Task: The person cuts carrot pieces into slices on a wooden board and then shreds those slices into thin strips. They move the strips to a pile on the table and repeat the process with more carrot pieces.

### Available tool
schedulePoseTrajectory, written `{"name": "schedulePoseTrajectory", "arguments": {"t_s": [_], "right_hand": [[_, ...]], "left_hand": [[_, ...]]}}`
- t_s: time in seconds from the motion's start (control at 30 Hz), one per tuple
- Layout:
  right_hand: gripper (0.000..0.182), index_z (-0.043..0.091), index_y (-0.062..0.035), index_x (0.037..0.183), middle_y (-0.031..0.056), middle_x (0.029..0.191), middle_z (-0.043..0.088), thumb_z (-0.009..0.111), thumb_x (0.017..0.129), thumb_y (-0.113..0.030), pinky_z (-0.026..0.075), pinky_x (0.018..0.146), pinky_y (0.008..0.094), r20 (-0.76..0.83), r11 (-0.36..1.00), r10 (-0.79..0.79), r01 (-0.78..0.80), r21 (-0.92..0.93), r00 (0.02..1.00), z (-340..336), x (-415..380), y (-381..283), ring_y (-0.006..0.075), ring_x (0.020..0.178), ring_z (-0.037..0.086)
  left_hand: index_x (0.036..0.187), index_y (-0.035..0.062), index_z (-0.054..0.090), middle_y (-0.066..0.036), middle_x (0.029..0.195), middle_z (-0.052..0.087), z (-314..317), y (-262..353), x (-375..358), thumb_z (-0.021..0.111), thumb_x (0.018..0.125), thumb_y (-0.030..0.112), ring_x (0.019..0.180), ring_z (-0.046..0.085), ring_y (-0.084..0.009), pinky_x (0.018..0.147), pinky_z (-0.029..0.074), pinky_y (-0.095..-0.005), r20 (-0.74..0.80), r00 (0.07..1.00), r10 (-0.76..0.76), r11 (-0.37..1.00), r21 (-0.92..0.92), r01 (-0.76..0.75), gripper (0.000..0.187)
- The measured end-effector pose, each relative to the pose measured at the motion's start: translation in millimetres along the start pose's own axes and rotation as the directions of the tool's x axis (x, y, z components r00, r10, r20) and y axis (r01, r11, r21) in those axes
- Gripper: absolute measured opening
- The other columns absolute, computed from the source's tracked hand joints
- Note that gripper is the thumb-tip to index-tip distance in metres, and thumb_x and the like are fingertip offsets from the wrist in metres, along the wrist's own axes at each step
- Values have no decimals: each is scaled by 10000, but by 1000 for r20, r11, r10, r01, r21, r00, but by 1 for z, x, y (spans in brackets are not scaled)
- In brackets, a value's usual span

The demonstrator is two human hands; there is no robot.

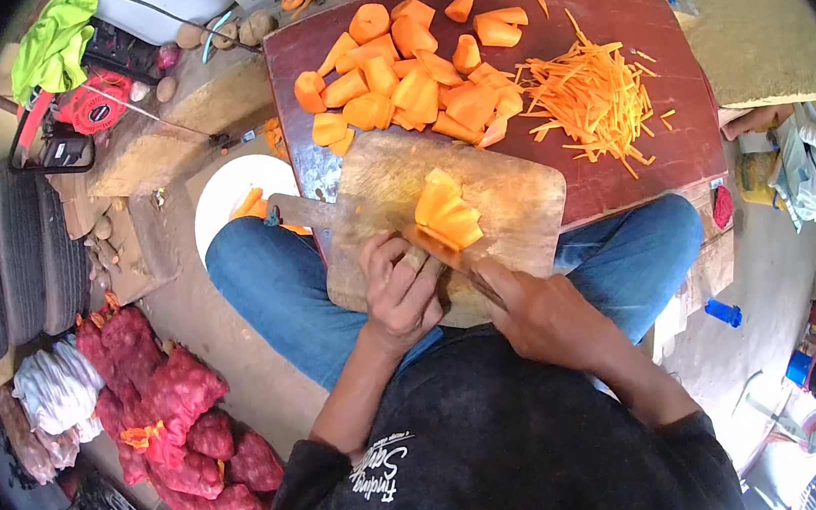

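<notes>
A wooden cutting board [512, 193] lies at the near edge of the dark red table, over my lap. My right hand [541, 315] is closed on the handle of a knife [439, 243], whose blade points up and left across the board. Left of the blade, my left hand [400, 291] has its fingers curled against a piece of carrot that they partly hide. Thin overlapping carrot slices [446, 212] rest on the board just beyond the blade. Past the board are thick carrot chunks [415, 93] and, to the right, a heap of carrot strips [596, 97].
The red table [622, 9] spans the upper middle. A white basin [220, 198] with carrots stands by my left knee. Red mesh sacks [172, 393] and tyres [20, 249] are at the left. A blue object [724, 313] lies on the floor at the right.
</notes>
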State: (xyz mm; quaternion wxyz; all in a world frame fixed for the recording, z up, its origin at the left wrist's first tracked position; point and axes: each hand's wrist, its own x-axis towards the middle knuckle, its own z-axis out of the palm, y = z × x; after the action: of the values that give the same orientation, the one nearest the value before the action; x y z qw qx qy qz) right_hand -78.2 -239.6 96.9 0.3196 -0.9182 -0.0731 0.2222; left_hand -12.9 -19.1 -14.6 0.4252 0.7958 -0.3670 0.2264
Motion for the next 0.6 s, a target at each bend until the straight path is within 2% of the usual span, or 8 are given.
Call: {"name": "schedulePoseTrajectory", "arguments": {"t_s": [0.13,0.2,0.3,0.4,0.6], "right_hand": [[502,532,-59,1468,283,1045,759,706,1008,-161,614,812,555,27,994,38,-41,101,999,13,3,17,497,970,752],[501,540,-64,1462,275,1030,760,718,1004,-159,616,808,544,-3,983,81,-79,165,997,1,4,19,489,972,757],[488,555,-72,1449,252,1011,765,741,1007,-163,627,776,525,-40,968,64,-53,244,997,-20,-7,-2,471,937,773],[488,549,-60,1423,252,1029,766,756,993,-163,632,756,565,-59,974,1,12,226,998,-27,-17,-15,493,889,760],[419,552,-67,1370,244,998,757,739,1008,-166,633,697,556,-108,980,-85,103,171,990,-13,-21,-12,486,862,757]], "left_hand": [[1047,14,798,-122,1111,697,-2,2,1,779,690,25,1006,674,-359,1020,515,-608,9,1000,-16,999,34,16,358],[1062,19,798,-120,1102,697,-1,1,1,783,700,22,1006,681,-357,1028,512,-608,-7,1000,-25,999,29,25,362],[1067,27,798,-114,1086,696,-4,5,0,790,710,19,1018,693,-355,1029,510,-607,2,998,-64,997,40,64,357],[1048,30,793,-108,1074,695,-3,4,1,800,709,24,1032,704,-354,1039,500,-610,-19,997,-79,996,36,80,339],[992,21,783,-105,1063,695,-7,4,0,810,686,55,1040,707,-354,1073,465,-624,7,999,-42,998,50,42,309]]}}
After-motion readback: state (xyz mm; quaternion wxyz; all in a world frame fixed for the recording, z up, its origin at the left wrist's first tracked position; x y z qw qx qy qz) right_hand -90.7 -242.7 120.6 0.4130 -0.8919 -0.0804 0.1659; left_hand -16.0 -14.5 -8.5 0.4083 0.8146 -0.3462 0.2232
